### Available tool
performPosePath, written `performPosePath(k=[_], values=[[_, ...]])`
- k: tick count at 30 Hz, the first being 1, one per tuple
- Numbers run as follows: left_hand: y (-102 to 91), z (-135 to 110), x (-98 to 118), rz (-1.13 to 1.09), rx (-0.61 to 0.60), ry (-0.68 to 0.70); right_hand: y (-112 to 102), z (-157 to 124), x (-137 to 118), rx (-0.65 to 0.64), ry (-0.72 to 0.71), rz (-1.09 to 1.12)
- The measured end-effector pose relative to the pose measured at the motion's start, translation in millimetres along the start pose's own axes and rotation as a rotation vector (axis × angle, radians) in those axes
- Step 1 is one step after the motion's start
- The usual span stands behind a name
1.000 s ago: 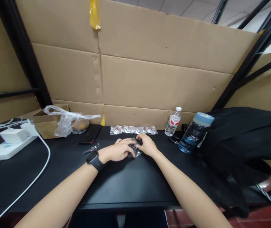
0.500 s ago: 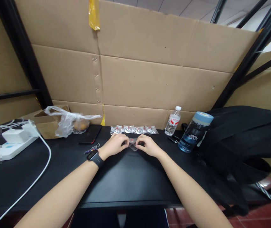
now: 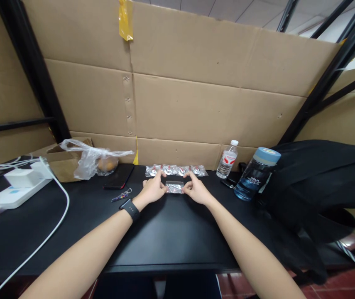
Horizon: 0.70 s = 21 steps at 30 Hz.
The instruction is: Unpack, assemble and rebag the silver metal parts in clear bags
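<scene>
A small clear plastic bag (image 3: 174,187) with shiny contents lies level at the middle of the black table, and what is inside it is too small to tell. My left hand (image 3: 152,189) pinches its left end between thumb and curled fingers, with the index finger raised. At the right end, my right hand (image 3: 196,189) grips the bag in the same way, index finger also lifted. Just beyond my fingertips, a row of several small clear packets (image 3: 176,170) with silvery round pieces and red marks runs along the cardboard wall.
Left of my hands are a keychain (image 3: 121,195), a dark phone (image 3: 118,176), a plastic bag with round orange fruit (image 3: 107,164) and a white power strip (image 3: 18,195). To the right stand a water bottle (image 3: 227,160), a blue-lidded bottle (image 3: 255,174) and a black backpack (image 3: 320,182).
The small bag has gone from folded or tilted between my fingers to stretched out level. My hands have moved slightly apart, and both index fingers have lifted.
</scene>
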<state>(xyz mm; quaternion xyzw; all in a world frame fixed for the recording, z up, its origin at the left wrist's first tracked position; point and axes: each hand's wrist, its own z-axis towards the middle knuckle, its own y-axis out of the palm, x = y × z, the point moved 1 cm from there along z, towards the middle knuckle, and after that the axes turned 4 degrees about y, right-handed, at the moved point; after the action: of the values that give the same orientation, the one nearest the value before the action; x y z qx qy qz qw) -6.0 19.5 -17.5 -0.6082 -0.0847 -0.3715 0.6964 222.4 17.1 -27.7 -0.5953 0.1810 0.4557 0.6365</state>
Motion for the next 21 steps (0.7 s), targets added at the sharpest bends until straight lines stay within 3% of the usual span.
performPosePath(k=[6, 11, 15, 21], values=[[6.9, -6, 3, 0.260, -0.006, 0.276, 1, -8, -17, -0.035, -0.145, -0.420], [6.2, -10, 2, 0.333, -0.035, 0.348, 3, -10, -19, -0.042, -0.207, -0.504], [6.2, -8, 2, 0.301, -0.017, 0.355, 2, -7, -16, -0.038, -0.174, -0.496], [8.2, 0, -2, 0.171, 0.021, 0.228, -2, -2, -14, 0.048, -0.099, -0.299]])
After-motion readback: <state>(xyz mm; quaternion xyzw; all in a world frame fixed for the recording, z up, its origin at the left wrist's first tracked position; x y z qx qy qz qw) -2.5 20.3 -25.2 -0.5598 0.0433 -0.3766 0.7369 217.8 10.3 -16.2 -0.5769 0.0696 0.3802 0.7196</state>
